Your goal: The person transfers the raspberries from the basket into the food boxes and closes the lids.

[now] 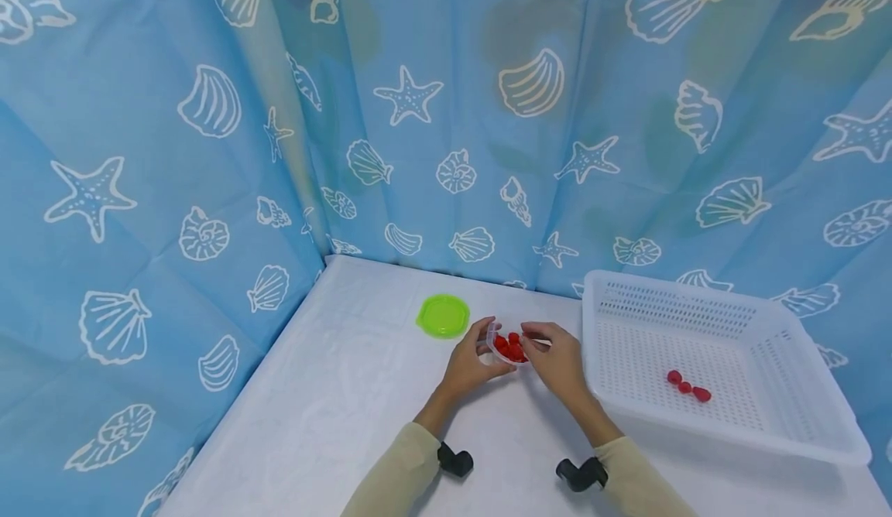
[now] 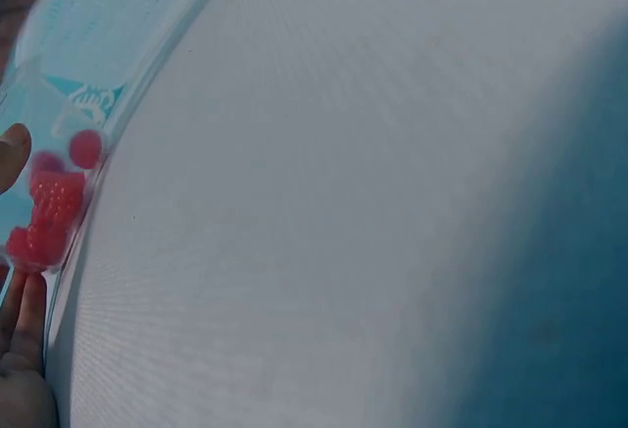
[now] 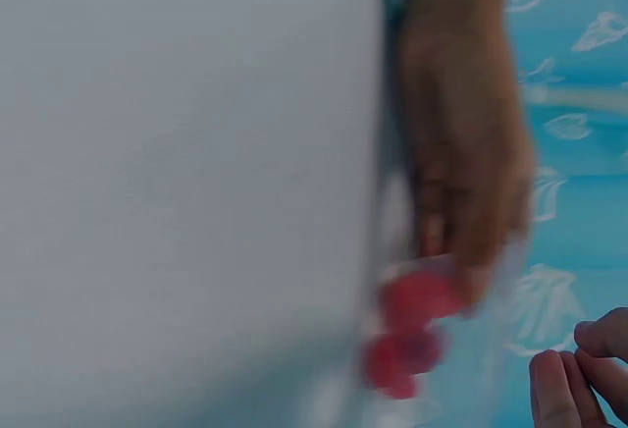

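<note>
A small clear plastic container [image 1: 492, 337] with several red raspberries [image 1: 511, 347] inside is held over the white table by my left hand [image 1: 468, 366], fingers and thumb around its side. The left wrist view has this container [image 2: 20, 207] at its left edge, tilted, raspberries [image 2: 54, 202] showing through the wall. My right hand [image 1: 557, 358] is at the container's right side, its fingertips by the rim. Seen from the right wrist, the right fingers [image 3: 554, 389] are loosely bent near the container, with no berry visible between them.
A large white perforated basket [image 1: 669, 405] stands on the table [image 1: 334, 393] at the right, with three red berries [image 1: 685, 387] on its bottom. Behind the left hand lies a bright green lid [image 1: 444, 316]. Blue shell-patterned curtains [image 1: 418, 153] close off the back and left.
</note>
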